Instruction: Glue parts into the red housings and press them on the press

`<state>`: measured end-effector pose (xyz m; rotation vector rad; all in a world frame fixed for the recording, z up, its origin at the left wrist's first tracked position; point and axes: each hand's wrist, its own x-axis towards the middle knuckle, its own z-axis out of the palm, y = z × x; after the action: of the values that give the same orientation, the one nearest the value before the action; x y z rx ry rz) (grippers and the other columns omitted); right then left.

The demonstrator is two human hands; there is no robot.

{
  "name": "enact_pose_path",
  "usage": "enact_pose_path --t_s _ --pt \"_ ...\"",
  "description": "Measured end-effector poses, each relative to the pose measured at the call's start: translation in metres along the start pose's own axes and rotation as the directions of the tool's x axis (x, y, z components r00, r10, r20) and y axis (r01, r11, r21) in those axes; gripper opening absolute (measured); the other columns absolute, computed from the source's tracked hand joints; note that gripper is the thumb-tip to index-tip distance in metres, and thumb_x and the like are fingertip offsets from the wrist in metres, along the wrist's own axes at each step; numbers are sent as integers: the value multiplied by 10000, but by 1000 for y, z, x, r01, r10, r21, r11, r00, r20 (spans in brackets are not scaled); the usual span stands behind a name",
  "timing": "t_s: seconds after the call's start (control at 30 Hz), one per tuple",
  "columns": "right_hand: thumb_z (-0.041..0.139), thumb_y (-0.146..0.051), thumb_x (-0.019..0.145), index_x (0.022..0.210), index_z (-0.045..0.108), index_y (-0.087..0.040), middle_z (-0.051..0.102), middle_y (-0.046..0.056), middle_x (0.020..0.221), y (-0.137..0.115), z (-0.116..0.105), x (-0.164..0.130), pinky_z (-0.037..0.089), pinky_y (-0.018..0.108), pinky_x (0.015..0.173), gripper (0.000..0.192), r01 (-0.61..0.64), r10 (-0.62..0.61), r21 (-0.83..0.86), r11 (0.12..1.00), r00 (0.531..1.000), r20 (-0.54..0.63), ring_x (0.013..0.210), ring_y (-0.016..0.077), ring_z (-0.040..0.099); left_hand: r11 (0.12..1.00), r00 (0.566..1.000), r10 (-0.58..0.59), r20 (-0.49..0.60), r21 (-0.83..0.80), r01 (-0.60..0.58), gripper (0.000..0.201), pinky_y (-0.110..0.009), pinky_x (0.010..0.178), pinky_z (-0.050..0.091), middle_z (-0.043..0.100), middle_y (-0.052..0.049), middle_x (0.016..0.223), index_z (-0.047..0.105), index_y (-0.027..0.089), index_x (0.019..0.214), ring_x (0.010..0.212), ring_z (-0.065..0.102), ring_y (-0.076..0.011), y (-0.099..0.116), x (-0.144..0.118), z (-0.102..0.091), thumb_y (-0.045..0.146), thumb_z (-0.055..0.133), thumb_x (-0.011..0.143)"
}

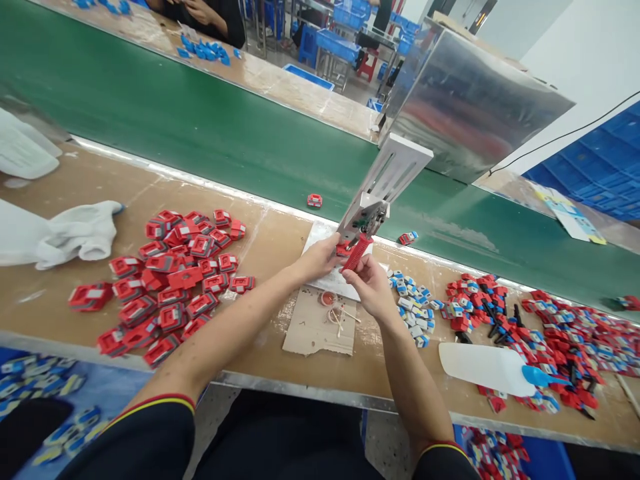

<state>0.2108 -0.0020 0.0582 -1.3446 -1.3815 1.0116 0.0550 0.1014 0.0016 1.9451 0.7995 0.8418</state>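
Hand press (370, 212) on a bench (273, 267), in use. The right hand (373, 287) has its grip pinched around the lower end of the red handle (357, 253), at the front of the press; the left hand (323, 259) lies at the left of its foot. A red part (344, 249) sits beneath the press head. The step in hand appears to be positioning or pressing this part; the next move probably calls for a controlled handle stroke, fingertips clear. Left fingertips are partly hidden, so whether they pinch the part cannot be told. The handle obscures the working point; a co-worker (215, 17) beyond the press is cut off.
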Motion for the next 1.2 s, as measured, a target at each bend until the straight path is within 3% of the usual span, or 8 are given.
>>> enact_pose_path --t_s 0.17,0.27,0.4,0.57,0.77,0.9,1.07,1.2 --pt "710 -473 952 959 564 -275 712 92 1231 -9 -41 -75 602 357 726 246 64 -64 -4 998 987 -145 899 212 756 993 982 -47 181 117 26 314 -359 908 569 788 -60 1048 701 211 992 987 742 -255 -2 31 -63 213 820 702" --pt "689 -421 971 952 616 -293 733 83 1067 -7 -42 -119 605 373 678 148 81 -96 -91 993 980 -173 865 241 751 954 985 -166 56 263 146 203 -389 966 547 768 -93 1068 720 187 1004 1028 716 -259 -13 72 -96 234 721 806" --pt "662 -374 980 915 635 -312 716 84 902 -1 -26 -142 635 466 775 94 119 -161 -216 969 969 -187 1056 325 742 902 968 -236 -83 351 250 328 -488 1112 457 737 -106 1148 710 198 1113 1214 633 -309 -33 118 -92 195 725 785" --pt "665 -346 976 985 654 -313 717 99 979 10 -32 -142 629 467 766 36 191 -264 -390 901 954 -141 1055 327 731 871 953 -269 -140 386 303 187 -432 1072 483 727 -87 1064 731 207 1001 1102 657 -277 -48 121 -71 197 718 814" --pt "730 -378 953 1192 703 -324 741 102 1120 26 -31 -115 638 456 765 247 349 -303 -589 729 936 179 977 301 734 919 959 -203 -196 299 255 171 -413 1040 531 694 -102 1092 718 172 1050 1063 674 -250 -35 90 -94 157 668 888" --pt "631 -264 1021 1039 736 -292 772 62 934 28 -19 -95 598 404 702 111 485 -351 -572 661 874 335 828 250 697 971 891 -189 -413 -214 107 263 -443 919 601 674 -75 1113 647 173 1245 980 726 -198 1 33 -96 144 553 1002" --pt "581 -221 1042 964 737 -272 784 54 909 28 -10 -71 558 385 745 182 493 -370 -583 646 870 325 835 235 668 785 863 -303 -405 -619 -15 219 -448 948 621 709 -42 1027 738 179 1104 1043 753 -244 49 -64 -53 205 770 888" --pt "627 -215 1020 982 737 -263 763 37 825 34 -7 -60 532 355 704 126 494 -390 -597 632 869 305 777 221 645 699 907 -284 -311 -715 -26 462 -376 874 647 768 -61 986 774 190 1043 932 765 -225 42 -101 -15 362 988 672"
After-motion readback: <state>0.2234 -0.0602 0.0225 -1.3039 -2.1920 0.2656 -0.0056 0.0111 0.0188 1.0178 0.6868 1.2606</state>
